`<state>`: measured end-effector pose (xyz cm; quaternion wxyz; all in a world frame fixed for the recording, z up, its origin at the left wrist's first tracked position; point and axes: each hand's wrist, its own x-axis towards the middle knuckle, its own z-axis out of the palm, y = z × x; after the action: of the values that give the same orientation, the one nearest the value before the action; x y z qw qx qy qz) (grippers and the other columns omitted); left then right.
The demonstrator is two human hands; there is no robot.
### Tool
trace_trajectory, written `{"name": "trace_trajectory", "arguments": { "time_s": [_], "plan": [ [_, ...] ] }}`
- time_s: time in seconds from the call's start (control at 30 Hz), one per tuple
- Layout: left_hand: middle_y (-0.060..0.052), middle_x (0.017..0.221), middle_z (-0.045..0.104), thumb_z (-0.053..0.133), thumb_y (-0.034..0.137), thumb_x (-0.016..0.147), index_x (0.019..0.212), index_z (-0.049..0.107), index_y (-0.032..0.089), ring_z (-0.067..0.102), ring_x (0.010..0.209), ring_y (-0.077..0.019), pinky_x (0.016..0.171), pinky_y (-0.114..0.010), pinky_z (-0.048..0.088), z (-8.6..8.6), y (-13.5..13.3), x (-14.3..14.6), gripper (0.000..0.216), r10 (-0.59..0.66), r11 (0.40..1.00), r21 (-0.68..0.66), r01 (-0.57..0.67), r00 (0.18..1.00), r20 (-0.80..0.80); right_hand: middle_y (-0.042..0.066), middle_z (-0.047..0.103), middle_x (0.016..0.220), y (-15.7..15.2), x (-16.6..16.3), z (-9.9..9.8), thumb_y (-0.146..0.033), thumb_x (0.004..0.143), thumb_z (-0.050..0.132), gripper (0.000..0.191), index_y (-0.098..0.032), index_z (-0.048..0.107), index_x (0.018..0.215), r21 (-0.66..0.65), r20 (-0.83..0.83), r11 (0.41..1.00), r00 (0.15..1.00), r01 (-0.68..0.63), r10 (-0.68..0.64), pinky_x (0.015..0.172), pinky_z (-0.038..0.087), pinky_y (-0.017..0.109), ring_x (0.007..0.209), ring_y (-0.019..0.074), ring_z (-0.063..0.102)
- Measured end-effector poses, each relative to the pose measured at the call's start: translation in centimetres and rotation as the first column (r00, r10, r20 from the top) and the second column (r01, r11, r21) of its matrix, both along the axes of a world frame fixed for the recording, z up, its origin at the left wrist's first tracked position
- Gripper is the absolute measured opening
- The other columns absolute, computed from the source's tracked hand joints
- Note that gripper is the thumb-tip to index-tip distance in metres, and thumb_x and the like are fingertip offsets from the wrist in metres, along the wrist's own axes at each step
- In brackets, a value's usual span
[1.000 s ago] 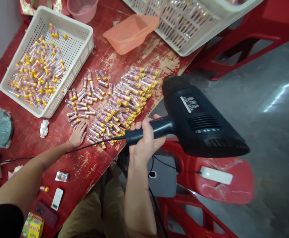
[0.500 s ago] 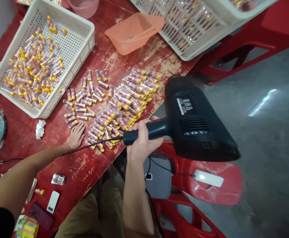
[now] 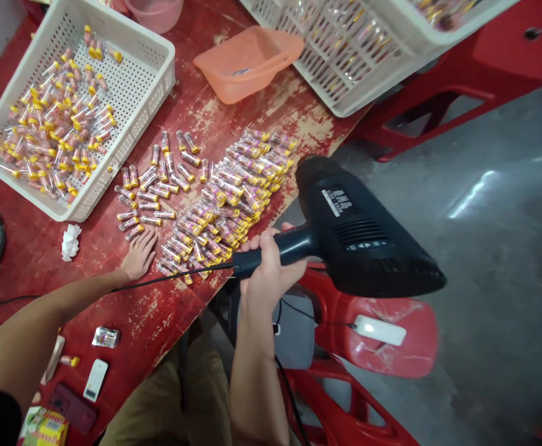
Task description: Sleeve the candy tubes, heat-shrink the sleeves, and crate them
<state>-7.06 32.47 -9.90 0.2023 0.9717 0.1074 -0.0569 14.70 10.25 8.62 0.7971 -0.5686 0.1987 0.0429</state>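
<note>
Red tabletop point(image 3: 159, 310); heat gun point(image 3: 363, 241) within fingers point(image 3: 267, 238)

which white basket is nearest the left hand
The white basket at upper left, just beyond the left hand; the other basket sits past the orange scoop.

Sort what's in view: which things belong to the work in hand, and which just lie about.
In use: heat gun in right hand, loose tubes by left hand, white basket of tubes.
Lying about: orange scoop, crumpled tissue, pink cup.
</note>
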Motion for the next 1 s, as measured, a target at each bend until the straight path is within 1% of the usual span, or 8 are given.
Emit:
{"name": "trace_trajectory", "arguments": {
  "time_s": [0.1,0.2,0.3,0.5,0.73,0.83,0.93,1.0],
  "plan": [
    [-0.019,0.164,0.038,0.032,0.039,0.106,0.16,0.034,0.014,0.028,0.156,-0.0311,0.124,-0.053,0.023,0.0,0.1,0.0,0.06,-0.001,1.0,0.005,0.001,1.0,0.01,-0.006,0.056,0.084,-1.9,-1.4,0.7,-0.028,0.069,0.081,0.049,-0.024,0.052,0.109,0.019,-0.089,0.999,0.996,-0.026,0.028,0.057,0.051,0.025,0.06,0.0063,0.052],
    [-0.019,0.164,0.038,0.032,0.038,0.106,0.16,0.034,0.014,0.029,0.156,-0.031,0.124,-0.052,0.023,-0.1,0.2,0.1,0.06,-0.004,1.0,0.019,0.003,1.0,0.02,-0.006,0.057,0.083,-4.4,-3.0,1.2,-0.025,0.067,0.084,0.049,-0.022,0.056,0.107,0.088,-0.221,0.994,0.972,-0.065,0.083,0.056,0.049,0.023,0.062,0.0058,0.052],
    [-0.019,0.163,0.04,0.032,0.038,0.106,0.16,0.034,0.014,0.029,0.156,-0.0311,0.124,-0.052,0.024,0.0,0.3,0.2,0.06,-0.011,0.999,0.035,0.01,1.0,0.026,-0.006,0.057,0.083,-6.6,-4.3,1.0,-0.024,0.064,0.086,0.049,-0.02,0.058,0.105,0.145,-0.331,0.987,0.937,-0.068,0.113,0.056,0.046,0.021,0.061,0.0051,0.051],
    [-0.019,0.165,0.037,0.031,0.04,0.106,0.161,0.032,0.015,0.028,0.156,-0.0318,0.123,-0.054,0.023,0.2,0.4,0.6,0.061,-0.007,0.998,0.058,0.005,1.0,0.03,-0.006,0.056,0.083,-10.1,-7.1,-0.2,-0.026,0.065,0.087,0.05,-0.022,0.06,0.107,0.198,-0.418,0.978,0.897,-0.068,0.148,0.056,0.043,0.021,0.062,0.0046,0.05],
    [-0.02,0.166,0.035,0.029,0.043,0.106,0.162,0.03,0.015,0.026,0.157,-0.0328,0.124,-0.055,0.022,0.6,0.4,1.2,0.063,-0.004,0.998,0.068,0.003,1.0,0.011,-0.004,0.059,0.085,-12.4,-11.2,-0.4,-0.03,0.066,0.086,0.049,-0.023,0.061,0.107,0.267,-0.518,0.958,0.823,-0.102,0.232,0.054,0.044,0.023,0.06,0.0062,0.052],
    [-0.02,0.165,0.036,0.029,0.044,0.105,0.162,0.031,0.014,0.026,0.157,-0.0334,0.123,-0.055,0.023,0.7,0.3,1.4,0.063,0.004,0.997,0.078,-0.005,1.0,0.013,-0.005,0.059,0.085,-12.2,-10.9,-0.9,-0.028,0.064,0.086,0.048,-0.023,0.06,0.105,0.282,-0.508,0.957,0.836,-0.066,0.208,0.053,0.044,0.023,0.059,0.0061,0.051],
    [-0.021,0.164,0.037,0.029,0.043,0.105,0.161,0.032,0.013,0.027,0.156,-0.0331,0.123,-0.055,0.023,0.8,0.3,1.5,0.063,0.002,0.995,0.097,-0.004,1.0,0.02,-0.006,0.058,0.085,-11.6,-9.4,-1.6,-0.026,0.063,0.086,0.05,-0.024,0.059,0.104,0.296,-0.448,0.955,0.883,0.002,0.137,0.053,0.044,0.023,0.059,0.0054,0.051],
    [-0.021,0.164,0.037,0.029,0.043,0.106,0.161,0.032,0.013,0.027,0.156,-0.0331,0.123,-0.055,0.024,0.9,0.3,1.6,0.063,-0.005,0.994,0.107,0.002,1.0,0.026,-0.006,0.057,0.084,-11.3,-8.4,-2.0,-0.025,0.063,0.085,0.05,-0.024,0.058,0.105,0.32,-0.419,0.947,0.899,0.015,0.127,0.054,0.044,0.022,0.06,0.0051,0.051]
  ]
}}
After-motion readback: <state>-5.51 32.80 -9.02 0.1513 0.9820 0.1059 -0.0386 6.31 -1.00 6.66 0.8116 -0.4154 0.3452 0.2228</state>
